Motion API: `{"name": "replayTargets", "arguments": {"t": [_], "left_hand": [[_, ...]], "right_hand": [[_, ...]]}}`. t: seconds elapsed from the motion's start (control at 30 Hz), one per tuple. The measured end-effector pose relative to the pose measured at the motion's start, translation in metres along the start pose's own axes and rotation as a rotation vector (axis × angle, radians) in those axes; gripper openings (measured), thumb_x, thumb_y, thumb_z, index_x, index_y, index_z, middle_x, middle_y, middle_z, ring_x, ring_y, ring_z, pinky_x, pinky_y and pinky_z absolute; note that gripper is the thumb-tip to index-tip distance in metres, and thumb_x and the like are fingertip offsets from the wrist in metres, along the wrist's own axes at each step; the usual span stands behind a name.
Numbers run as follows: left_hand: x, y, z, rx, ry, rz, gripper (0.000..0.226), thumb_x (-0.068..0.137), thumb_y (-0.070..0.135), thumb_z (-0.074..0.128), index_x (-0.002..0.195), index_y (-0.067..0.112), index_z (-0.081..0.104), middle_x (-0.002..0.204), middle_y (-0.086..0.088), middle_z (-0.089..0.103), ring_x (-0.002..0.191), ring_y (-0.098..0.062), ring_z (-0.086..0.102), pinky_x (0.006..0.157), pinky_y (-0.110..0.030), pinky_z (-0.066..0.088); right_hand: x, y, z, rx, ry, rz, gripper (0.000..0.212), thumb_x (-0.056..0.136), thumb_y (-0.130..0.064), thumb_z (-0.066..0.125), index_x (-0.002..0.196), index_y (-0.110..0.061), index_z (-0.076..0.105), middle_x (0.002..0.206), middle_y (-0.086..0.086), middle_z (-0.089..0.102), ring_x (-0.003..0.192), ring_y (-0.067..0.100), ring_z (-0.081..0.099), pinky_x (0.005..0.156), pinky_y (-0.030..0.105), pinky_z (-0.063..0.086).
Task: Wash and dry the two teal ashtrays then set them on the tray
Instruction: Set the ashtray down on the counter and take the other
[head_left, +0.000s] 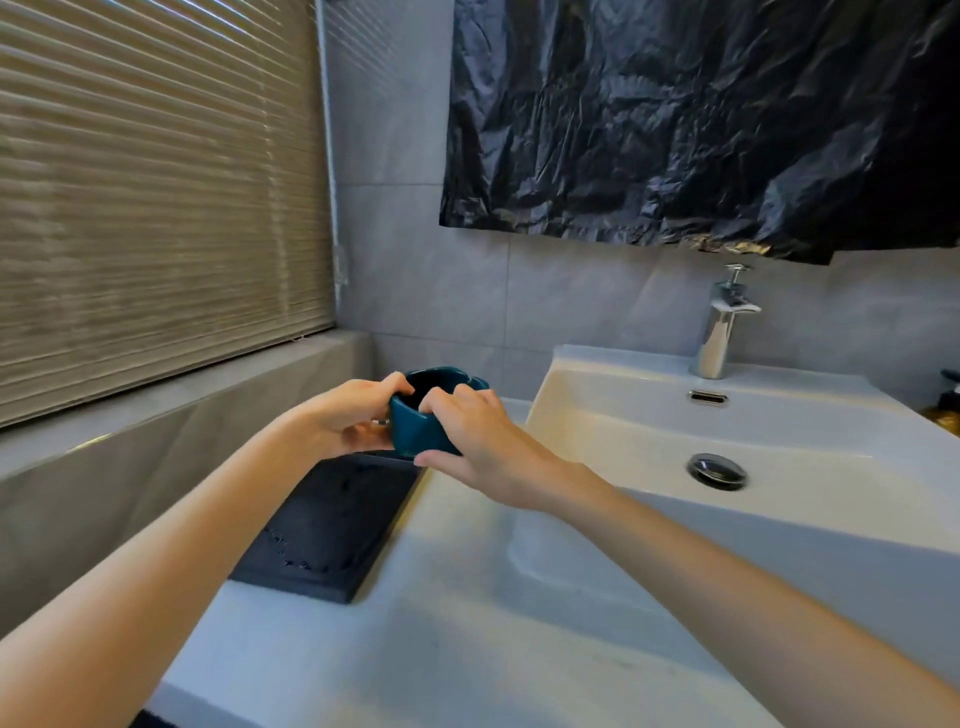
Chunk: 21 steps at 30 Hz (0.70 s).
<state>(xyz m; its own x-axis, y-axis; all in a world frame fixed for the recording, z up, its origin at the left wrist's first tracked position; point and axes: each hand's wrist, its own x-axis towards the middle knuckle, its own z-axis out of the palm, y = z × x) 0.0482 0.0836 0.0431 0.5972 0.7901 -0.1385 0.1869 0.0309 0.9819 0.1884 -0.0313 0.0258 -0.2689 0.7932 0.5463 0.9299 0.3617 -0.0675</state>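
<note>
Teal ashtray (423, 426) is held at frame ctr, gripped from both sides: L hand (345, 418) fingers are curled over its left rim, R hand (478, 441) fingers hooked into the bowl w/ thumb along the lower edge. It is positioned over the far end of the dark tray (327, 525), lower-left of ctr; contact can't be told. White sink (623, 431) & chrome faucet (719, 332) are seen at right.
</note>
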Motion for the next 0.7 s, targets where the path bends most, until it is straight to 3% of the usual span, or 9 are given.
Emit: {"name": "replayTargets", "arguments": {"t": [0.2, 0.3, 0.37, 0.57, 0.63, 0.7], "left_hand": [[0.002, -0.044, -0.006, 0.284, -0.011, 0.028, 0.025, 0.098, 0.028, 0.047, 0.109, 0.014, 0.064, 0.103, -0.01, 0.071, 0.088, -0.02, 0.071, 0.074, -0.029, 0.058], [0.009, -0.063, -0.005, 0.457, 0.039, 0.108, 0.021, 0.097, 0.03, 0.051, 0.104, 0.02, 0.069, 0.098, -0.006, 0.072, 0.09, -0.021, 0.07, 0.077, -0.029, 0.058], [0.016, -0.073, -0.005, 0.447, 0.065, 0.132, 0.024, 0.096, 0.036, 0.052, 0.105, 0.021, 0.068, 0.097, -0.003, 0.071, 0.09, -0.021, 0.069, 0.076, -0.03, 0.058], [0.041, -0.092, -0.022, 0.355, 0.334, 0.224, 0.03, 0.097, 0.026, 0.051, 0.123, 0.015, 0.06, 0.097, 0.001, 0.068, 0.085, -0.016, 0.064, 0.073, -0.031, 0.056], [0.051, -0.098, -0.029, 0.412, 0.41, 0.252, 0.032, 0.095, 0.024, 0.053, 0.126, 0.017, 0.059, 0.095, 0.002, 0.067, 0.084, -0.016, 0.062, 0.076, -0.035, 0.057], [0.06, -0.101, -0.031, 0.512, 0.447, 0.282, 0.035, 0.094, 0.024, 0.055, 0.128, 0.019, 0.058, 0.106, 0.0, 0.068, 0.088, -0.017, 0.062, 0.084, -0.038, 0.055]], "right_hand": [[-0.024, -0.011, 0.05, 0.035, -0.022, 0.069, 0.029, 0.087, -0.026, 0.068, 0.104, -0.01, 0.051, 0.099, 0.005, 0.057, 0.089, 0.023, 0.046, 0.082, 0.037, 0.033], [-0.035, -0.015, 0.064, 0.025, -0.039, 0.109, 0.029, 0.087, -0.026, 0.067, 0.105, -0.01, 0.052, 0.102, 0.006, 0.058, 0.093, 0.024, 0.048, 0.081, 0.034, 0.03], [-0.041, -0.017, 0.068, 0.028, -0.051, 0.128, 0.028, 0.088, -0.027, 0.066, 0.106, -0.01, 0.051, 0.105, 0.005, 0.058, 0.092, 0.021, 0.046, 0.079, 0.031, 0.027], [-0.046, -0.019, 0.076, 0.019, -0.109, 0.202, 0.026, 0.09, -0.028, 0.064, 0.103, -0.012, 0.048, 0.104, 0.004, 0.059, 0.082, 0.015, 0.036, 0.078, 0.031, 0.029], [-0.047, -0.019, 0.077, 0.024, -0.116, 0.234, 0.025, 0.09, -0.027, 0.064, 0.102, -0.013, 0.048, 0.103, 0.004, 0.059, 0.081, 0.015, 0.035, 0.077, 0.03, 0.028], [-0.048, -0.017, 0.077, 0.031, -0.126, 0.266, 0.024, 0.091, -0.027, 0.063, 0.103, -0.013, 0.047, 0.103, 0.003, 0.058, 0.081, 0.015, 0.036, 0.076, 0.03, 0.029]]}}
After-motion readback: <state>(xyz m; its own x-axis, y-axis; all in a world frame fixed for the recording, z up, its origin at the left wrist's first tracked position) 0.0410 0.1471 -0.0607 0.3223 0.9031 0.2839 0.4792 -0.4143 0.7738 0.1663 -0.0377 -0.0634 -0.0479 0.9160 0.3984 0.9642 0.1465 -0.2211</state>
